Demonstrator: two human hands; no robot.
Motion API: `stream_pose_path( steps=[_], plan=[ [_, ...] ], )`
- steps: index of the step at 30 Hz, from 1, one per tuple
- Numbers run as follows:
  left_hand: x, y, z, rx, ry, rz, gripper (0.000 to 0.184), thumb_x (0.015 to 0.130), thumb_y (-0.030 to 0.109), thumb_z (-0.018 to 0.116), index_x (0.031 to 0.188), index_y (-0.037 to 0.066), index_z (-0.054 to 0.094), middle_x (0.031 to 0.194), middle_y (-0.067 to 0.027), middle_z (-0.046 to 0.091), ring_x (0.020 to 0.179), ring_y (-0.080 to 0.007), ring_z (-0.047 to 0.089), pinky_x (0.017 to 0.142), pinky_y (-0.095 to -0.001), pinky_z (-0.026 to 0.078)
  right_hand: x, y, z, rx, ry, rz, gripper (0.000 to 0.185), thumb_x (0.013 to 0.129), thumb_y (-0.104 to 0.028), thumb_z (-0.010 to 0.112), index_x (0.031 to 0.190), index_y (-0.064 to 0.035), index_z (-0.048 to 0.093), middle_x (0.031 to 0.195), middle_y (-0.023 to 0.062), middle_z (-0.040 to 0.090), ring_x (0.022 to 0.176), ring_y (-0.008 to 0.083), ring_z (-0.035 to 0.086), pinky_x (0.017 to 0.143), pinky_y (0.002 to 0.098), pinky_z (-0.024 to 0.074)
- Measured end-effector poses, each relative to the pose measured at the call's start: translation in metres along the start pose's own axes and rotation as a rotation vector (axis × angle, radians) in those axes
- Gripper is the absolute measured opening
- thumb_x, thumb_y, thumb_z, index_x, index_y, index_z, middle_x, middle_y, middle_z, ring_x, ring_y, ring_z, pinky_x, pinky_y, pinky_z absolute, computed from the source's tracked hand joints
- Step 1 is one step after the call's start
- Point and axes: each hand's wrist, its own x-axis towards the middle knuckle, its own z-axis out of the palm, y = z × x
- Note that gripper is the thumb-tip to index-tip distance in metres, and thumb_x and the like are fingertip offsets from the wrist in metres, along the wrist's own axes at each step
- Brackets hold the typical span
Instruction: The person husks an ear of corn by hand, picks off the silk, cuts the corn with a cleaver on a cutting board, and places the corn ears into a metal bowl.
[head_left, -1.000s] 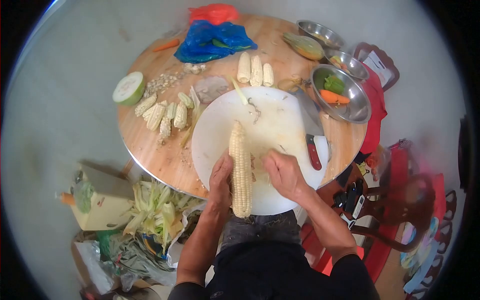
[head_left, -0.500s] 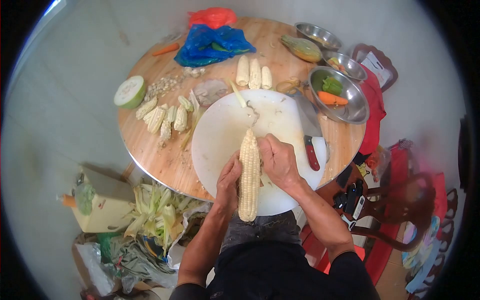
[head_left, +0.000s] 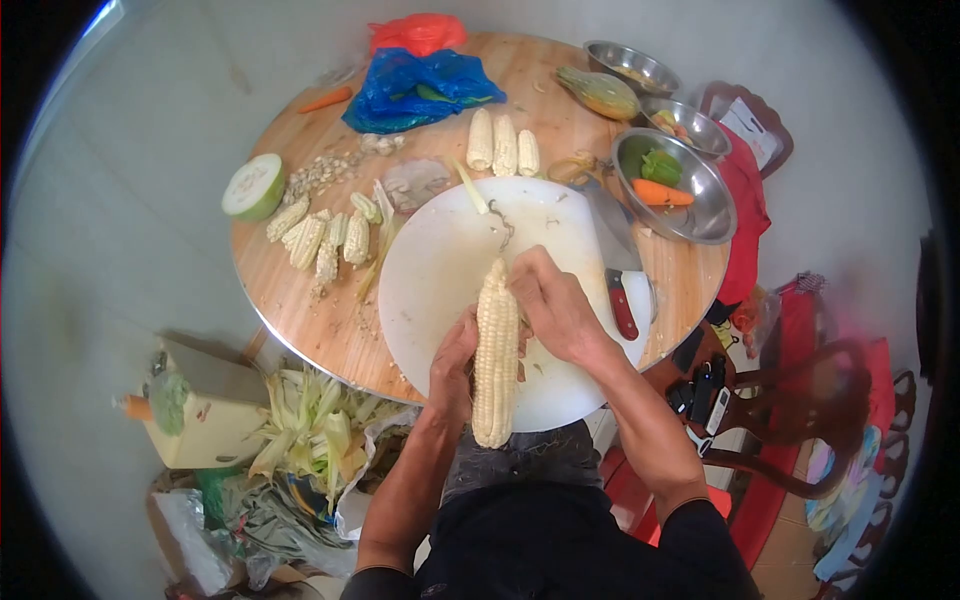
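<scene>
A peeled ear of corn (head_left: 495, 360) stands out over the near part of the round white cutting board (head_left: 430, 270), its tip pointing away from me. Wrapped round its left side and underside is my left hand (head_left: 456, 365), with fingertips showing at the right of the cob. My right hand (head_left: 550, 305) is closed beside the tip on the right; what its fingers pinch, if anything, is too small to make out. A pale strip of husk (head_left: 470, 187) and dark strands lie at the board's far edge. The knife (head_left: 621, 305) rests on the board's right side.
Three short cobs (head_left: 504, 145) lie beyond the board, several corn pieces (head_left: 308, 240) to its left. A cut gourd (head_left: 254, 187), a blue bag (head_left: 420, 90) and a steel bowl (head_left: 712, 205) with a carrot share the table (head_left: 340, 350). Husks (head_left: 315, 420) are piled below left.
The corn has moved right and slightly toward me since the first frame, my left hand with it. My right hand has come to the cob's tip and shifted a little farther from me.
</scene>
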Motion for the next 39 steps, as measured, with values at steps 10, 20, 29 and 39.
stream_pose_path(
  steps=[10, 20, 29, 39],
  plan=[
    [-0.005, 0.002, -0.001, 0.003, 0.065, -0.006, 0.058, 0.100, 0.053, 0.053, 0.128, 0.002, 0.052, 0.103, -0.0139, 0.063, 0.087, -0.0206, 0.063, 0.067, -0.0346, 0.056, -0.018, 0.006, 0.009, -0.376, -0.023, -0.398, 0.017, 0.095, -0.022, 0.063, 0.087, -0.0068, 0.062, 0.082, 0.0146, 0.067, 0.074, 0.0348, 0.068, 0.063, 0.0438, 0.0538],
    [-0.003, 0.011, 0.008, 0.026, 0.199, 0.030, 0.051, 0.104, 0.048, 0.048, 0.126, 0.003, 0.054, 0.098, -0.0112, 0.064, 0.077, -0.0198, 0.064, 0.066, -0.0326, 0.056, -0.027, 0.000, 0.005, -0.093, 0.064, -0.116, 0.018, 0.100, -0.016, 0.059, 0.097, 0.0017, 0.060, 0.086, 0.0239, 0.066, 0.079, 0.0439, 0.065, 0.068, 0.0458, 0.0506],
    [-0.011, 0.016, 0.004, 0.049, 0.199, -0.020, 0.051, 0.103, 0.048, 0.047, 0.125, 0.003, 0.057, 0.098, -0.0106, 0.064, 0.078, -0.0192, 0.064, 0.066, -0.0323, 0.056, -0.006, 0.010, 0.010, -0.284, -0.004, -0.258, 0.021, 0.100, -0.023, 0.055, 0.100, -0.0026, 0.062, 0.088, 0.0208, 0.066, 0.081, 0.0412, 0.066, 0.071, 0.0490, 0.0507],
    [-0.007, 0.023, 0.008, 0.060, 0.291, -0.086, 0.047, 0.105, 0.049, 0.043, 0.122, 0.009, 0.060, 0.098, -0.0055, 0.064, 0.081, -0.0162, 0.061, 0.068, -0.0305, 0.053, -0.044, 0.022, 0.017, -0.245, 0.107, -0.389, 0.008, 0.095, -0.007, 0.064, 0.089, -0.0033, 0.059, 0.072, 0.0159, 0.060, 0.064, 0.0394, 0.061, 0.058, 0.0449, 0.0492]
  ],
)
